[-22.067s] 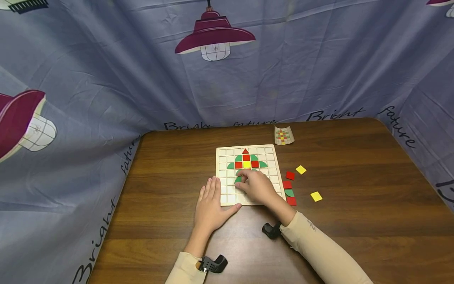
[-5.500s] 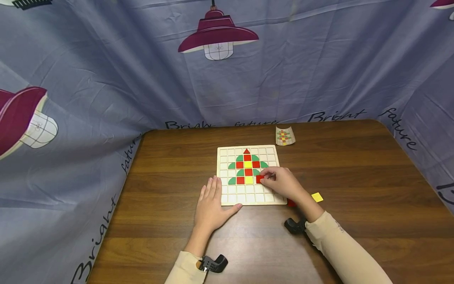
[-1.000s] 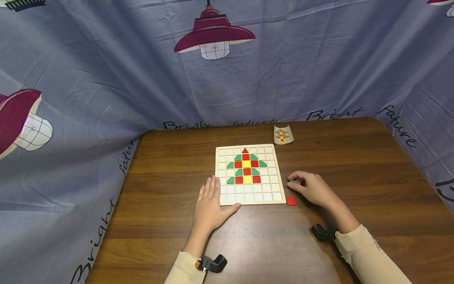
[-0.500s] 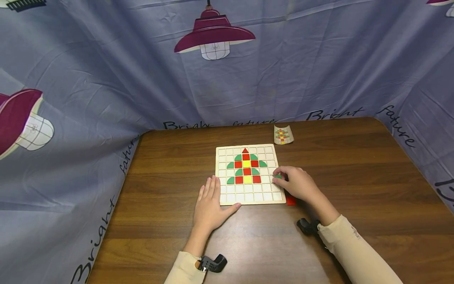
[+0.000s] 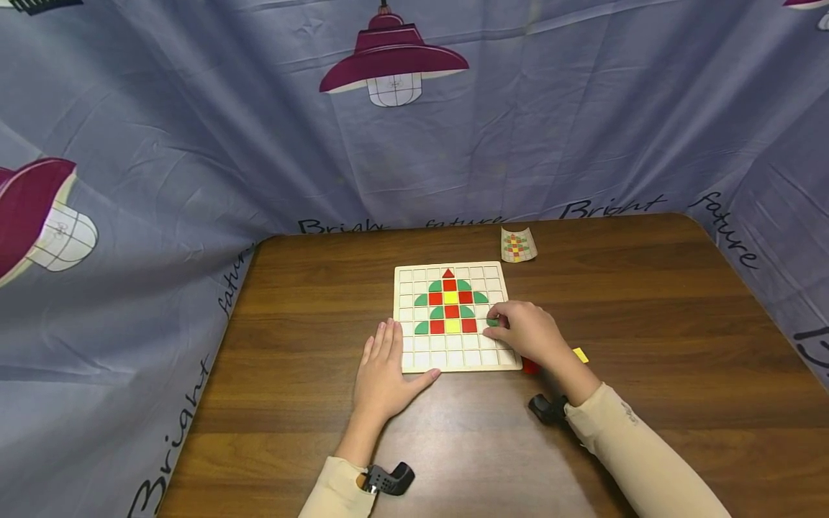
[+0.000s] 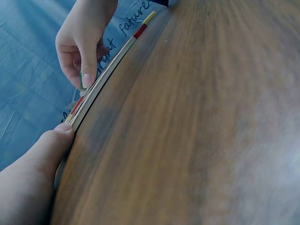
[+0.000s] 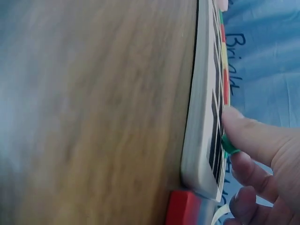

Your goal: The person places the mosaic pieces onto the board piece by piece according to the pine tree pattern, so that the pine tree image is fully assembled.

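A pale wooden grid board (image 5: 421,360) lies on the table, with red, yellow and green tiles set in a tree-like shape. My right hand (image 5: 527,331) pinches a green quarter-round tile (image 5: 493,322) over the board's right part, just right of a red square tile (image 5: 469,326) in the lowest filled row. In the right wrist view, thumb and finger hold the green tile (image 7: 228,144) close to the board's surface. With fingers stretched out, my left hand (image 5: 383,370) rests at the board's lower left corner, its thumb along the near edge.
A loose red tile (image 5: 530,366) lies against the board's right edge, partly hidden by the right hand. Beyond the right wrist lies a yellow tile (image 5: 581,355). A small curled card (image 5: 518,245) with a printed tree pattern sits behind the board. A curtain hangs behind the table.
Over the last second my right hand has carried the green tile leftward from beside the board to over it. Earlier, more tiles went from the table onto the board. My left hand stays put.
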`<move>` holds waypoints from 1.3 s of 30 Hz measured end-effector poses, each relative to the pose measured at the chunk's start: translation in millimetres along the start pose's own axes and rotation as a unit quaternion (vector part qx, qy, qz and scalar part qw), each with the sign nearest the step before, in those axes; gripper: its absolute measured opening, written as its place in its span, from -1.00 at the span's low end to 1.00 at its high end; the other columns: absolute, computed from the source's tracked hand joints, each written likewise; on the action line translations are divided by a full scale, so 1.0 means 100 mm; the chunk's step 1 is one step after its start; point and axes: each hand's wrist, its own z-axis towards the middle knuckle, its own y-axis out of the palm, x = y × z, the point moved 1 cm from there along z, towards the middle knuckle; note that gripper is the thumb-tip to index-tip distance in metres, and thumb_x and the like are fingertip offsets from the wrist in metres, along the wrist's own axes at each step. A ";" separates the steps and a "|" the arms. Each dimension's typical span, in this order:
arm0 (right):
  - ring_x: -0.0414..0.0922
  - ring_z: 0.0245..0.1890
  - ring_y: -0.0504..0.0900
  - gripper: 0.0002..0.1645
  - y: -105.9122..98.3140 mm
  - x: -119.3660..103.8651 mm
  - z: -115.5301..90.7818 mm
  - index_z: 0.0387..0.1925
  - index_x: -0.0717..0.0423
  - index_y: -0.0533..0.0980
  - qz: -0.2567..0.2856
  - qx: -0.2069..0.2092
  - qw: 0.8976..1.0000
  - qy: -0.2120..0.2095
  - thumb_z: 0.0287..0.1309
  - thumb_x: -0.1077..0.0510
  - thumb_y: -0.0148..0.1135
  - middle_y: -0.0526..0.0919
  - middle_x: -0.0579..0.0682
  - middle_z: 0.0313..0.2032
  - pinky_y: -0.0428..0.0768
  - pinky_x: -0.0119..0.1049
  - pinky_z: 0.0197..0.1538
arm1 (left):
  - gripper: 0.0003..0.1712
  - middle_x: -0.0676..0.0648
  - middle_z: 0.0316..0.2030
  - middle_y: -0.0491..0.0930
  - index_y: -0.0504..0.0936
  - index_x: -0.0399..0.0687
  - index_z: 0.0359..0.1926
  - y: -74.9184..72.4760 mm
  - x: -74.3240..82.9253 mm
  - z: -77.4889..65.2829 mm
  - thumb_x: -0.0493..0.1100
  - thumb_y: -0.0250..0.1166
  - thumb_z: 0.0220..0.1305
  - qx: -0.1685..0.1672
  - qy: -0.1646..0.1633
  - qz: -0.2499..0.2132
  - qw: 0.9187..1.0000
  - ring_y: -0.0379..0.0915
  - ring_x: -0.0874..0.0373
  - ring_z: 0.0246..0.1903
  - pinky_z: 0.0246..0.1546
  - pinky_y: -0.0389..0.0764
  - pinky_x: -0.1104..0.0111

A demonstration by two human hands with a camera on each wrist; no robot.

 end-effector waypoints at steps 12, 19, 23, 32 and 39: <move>-0.17 -0.58 0.36 -0.74 0.02 -0.05 0.02 -0.19 0.01 0.66 0.005 0.028 1.000 0.005 0.11 0.01 0.45 0.45 -0.12 -0.57 0.26 -0.32 -0.54 | 0.38 -0.07 0.58 -0.09 -0.07 -0.11 0.58 0.01 -0.01 0.01 0.75 -0.06 0.01 -0.001 -0.001 0.002 1.000 -0.24 0.09 0.59 0.58 -0.10 0.15; -0.17 -0.57 0.36 -0.79 0.06 -0.07 0.03 -0.24 0.00 0.67 0.013 0.011 1.000 0.003 0.09 0.04 0.47 0.44 -0.11 -0.57 0.25 -0.32 -0.53 | 0.38 -0.08 0.58 -0.08 -0.06 -0.11 0.57 0.01 -0.01 0.01 0.74 -0.06 0.02 0.003 0.000 0.003 1.000 -0.24 0.08 0.59 0.57 -0.10 0.15; -0.18 -0.59 0.34 -0.79 0.08 -0.07 0.03 -0.21 0.00 0.68 0.027 0.010 1.000 0.006 0.12 0.06 0.45 0.43 -0.11 -0.58 0.24 -0.33 -0.53 | 0.37 -0.08 0.58 -0.08 -0.05 -0.11 0.57 0.01 -0.01 0.01 0.74 -0.05 0.02 0.001 -0.001 0.001 1.000 -0.25 0.09 0.59 0.58 -0.10 0.15; -0.23 -0.63 0.31 -0.88 0.10 -0.06 0.02 -0.24 0.01 0.68 0.051 0.035 0.998 -0.009 0.14 0.17 0.38 0.39 -0.15 -0.65 0.22 -0.37 -0.56 | 0.37 -0.08 0.58 -0.09 -0.03 -0.12 0.57 0.01 0.00 0.00 0.74 -0.05 0.02 0.004 0.002 0.002 1.000 -0.23 0.07 0.59 0.57 -0.07 0.13; -0.24 -0.62 0.31 -0.85 0.11 -0.06 0.03 -0.22 0.09 0.67 0.060 0.037 0.997 -0.010 0.13 0.22 0.35 0.39 -0.14 -0.65 0.24 -0.40 -0.55 | 0.38 -0.08 0.58 -0.09 -0.04 -0.11 0.57 0.02 -0.01 0.01 0.75 -0.05 0.01 0.002 0.001 0.004 1.000 -0.23 0.08 0.58 0.57 -0.08 0.14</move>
